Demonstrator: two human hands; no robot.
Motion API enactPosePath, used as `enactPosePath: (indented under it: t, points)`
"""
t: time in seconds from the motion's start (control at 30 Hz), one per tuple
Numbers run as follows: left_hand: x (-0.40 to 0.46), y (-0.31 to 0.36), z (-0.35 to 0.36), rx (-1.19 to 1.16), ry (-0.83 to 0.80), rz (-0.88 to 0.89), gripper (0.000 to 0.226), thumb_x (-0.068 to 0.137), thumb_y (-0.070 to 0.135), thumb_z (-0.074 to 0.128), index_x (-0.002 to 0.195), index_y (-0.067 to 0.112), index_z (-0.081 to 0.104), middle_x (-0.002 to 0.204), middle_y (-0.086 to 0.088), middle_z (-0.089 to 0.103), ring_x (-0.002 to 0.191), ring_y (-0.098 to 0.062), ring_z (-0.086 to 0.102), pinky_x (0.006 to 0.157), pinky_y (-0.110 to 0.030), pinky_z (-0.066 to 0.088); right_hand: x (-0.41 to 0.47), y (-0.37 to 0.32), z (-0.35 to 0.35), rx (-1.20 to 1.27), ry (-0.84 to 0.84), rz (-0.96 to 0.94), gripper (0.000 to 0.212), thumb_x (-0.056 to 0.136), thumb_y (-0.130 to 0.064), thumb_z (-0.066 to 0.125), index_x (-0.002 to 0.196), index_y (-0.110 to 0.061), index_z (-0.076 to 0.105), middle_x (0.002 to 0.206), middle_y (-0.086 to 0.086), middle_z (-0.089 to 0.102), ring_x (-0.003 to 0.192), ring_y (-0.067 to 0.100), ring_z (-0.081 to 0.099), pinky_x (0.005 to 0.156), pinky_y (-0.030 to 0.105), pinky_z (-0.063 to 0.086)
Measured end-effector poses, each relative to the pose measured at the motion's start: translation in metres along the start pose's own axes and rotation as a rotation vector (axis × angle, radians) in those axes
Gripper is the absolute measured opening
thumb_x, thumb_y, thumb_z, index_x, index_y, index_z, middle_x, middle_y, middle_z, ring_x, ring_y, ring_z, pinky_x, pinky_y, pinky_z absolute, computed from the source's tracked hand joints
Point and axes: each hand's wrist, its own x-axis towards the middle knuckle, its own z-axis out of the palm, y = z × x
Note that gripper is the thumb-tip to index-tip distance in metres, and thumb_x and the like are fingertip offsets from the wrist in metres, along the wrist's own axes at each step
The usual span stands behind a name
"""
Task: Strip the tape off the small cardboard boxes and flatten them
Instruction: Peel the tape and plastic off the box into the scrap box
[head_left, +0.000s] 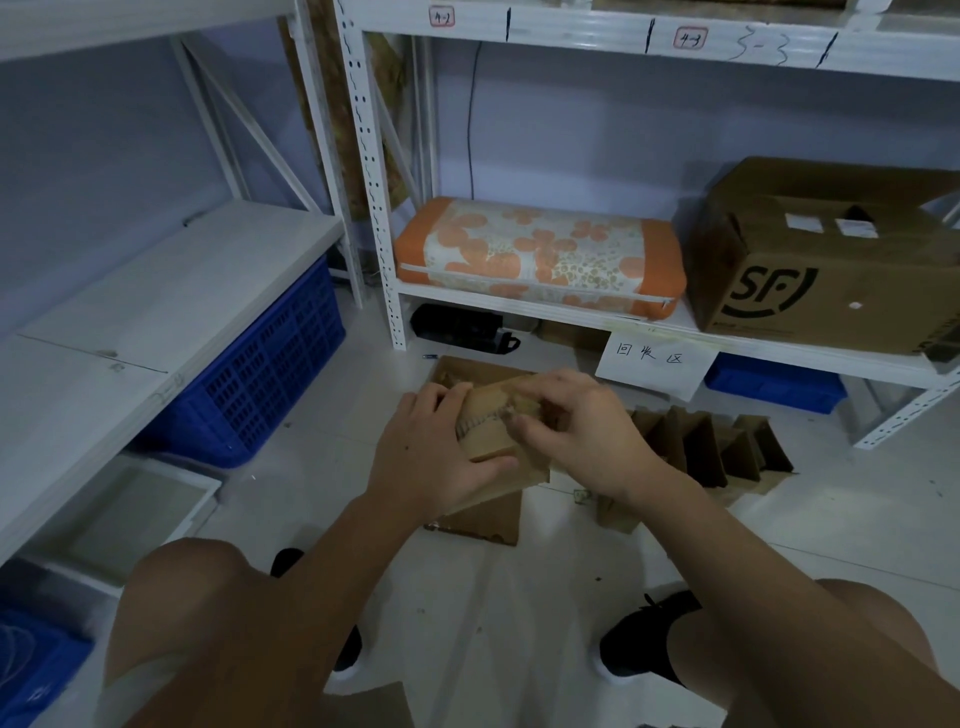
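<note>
I hold a small brown cardboard box (491, 439) above the floor in front of my knees. My left hand (431, 457) grips its left side, thumb across the lower front edge. My right hand (576, 431) pinches a crinkled strip of tape (480, 421) that runs across the top of the box. Flattened cardboard (488, 514) lies on the floor right under the box. A row of small cardboard boxes (722, 452) stands on the floor to the right, behind my right wrist.
White metal shelving (387, 249) rises ahead, carrying an orange floral cushion (540, 260) and a large SF carton (826, 270). A blue crate (270, 374) sits under the left shelf, a blue bin (774, 384) under the right. A paper sign (652, 364) hangs from the shelf edge.
</note>
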Motion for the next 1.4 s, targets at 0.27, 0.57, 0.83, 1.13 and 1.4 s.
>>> enactPosePath:
  t: [0.27, 0.57, 0.83, 1.13, 1.4]
  points:
    - [0.008, 0.001, 0.002, -0.037, -0.012, 0.025, 0.11, 0.064, 0.093, 0.05, 0.151, 0.026, 0.041, 0.13, 0.005, 0.045, 0.117, -0.016, 0.041, 0.094, -0.032, 0.046, 0.003, 0.008, 0.005, -0.041, 0.213, 0.089, 0.027, 0.1, -0.015, 0.06, 0.123, -0.019, 0.072, 0.11, -0.001, 0.072, 0.1, 0.015, 0.062, 0.089, 0.038, 0.055]
    - [0.003, -0.02, 0.007, -0.16, 0.038, -0.051, 0.104, 0.069, 0.081, 0.072, 0.153, 0.028, 0.041, 0.136, 0.008, 0.045, 0.123, -0.013, 0.041, 0.097, -0.034, 0.047, 0.021, 0.0, 0.009, -0.15, 0.088, 0.004, 0.029, 0.093, -0.019, 0.066, 0.121, -0.018, 0.073, 0.103, 0.003, 0.074, 0.088, 0.016, 0.067, 0.082, 0.037, 0.058]
    - [0.003, -0.03, 0.012, -0.017, 0.183, -0.016, 0.108, 0.067, 0.089, 0.058, 0.147, 0.016, 0.05, 0.128, -0.003, 0.053, 0.11, -0.022, 0.051, 0.084, -0.036, 0.054, 0.026, 0.001, 0.022, 0.154, 0.073, 0.169, 0.028, 0.086, -0.022, 0.08, 0.114, -0.018, 0.077, 0.127, -0.002, 0.066, 0.111, 0.009, 0.062, 0.099, 0.029, 0.053]
    - [0.008, -0.026, 0.006, 0.061, 0.332, 0.081, 0.103, 0.072, 0.083, 0.061, 0.144, 0.009, 0.054, 0.124, -0.01, 0.056, 0.108, -0.028, 0.055, 0.088, -0.038, 0.051, 0.021, 0.001, 0.028, 0.467, 0.169, 0.268, 0.026, 0.086, -0.034, 0.079, 0.109, -0.021, 0.079, 0.112, -0.006, 0.075, 0.1, 0.012, 0.071, 0.087, 0.04, 0.06]
    - [0.008, -0.021, 0.001, 0.087, 0.209, 0.077, 0.108, 0.069, 0.089, 0.054, 0.145, 0.012, 0.052, 0.124, -0.006, 0.056, 0.108, -0.024, 0.054, 0.087, -0.038, 0.054, 0.022, 0.0, 0.026, 0.168, 0.175, 0.335, 0.008, 0.094, -0.022, 0.071, 0.101, -0.021, 0.075, 0.094, -0.008, 0.074, 0.084, 0.003, 0.067, 0.078, 0.026, 0.059]
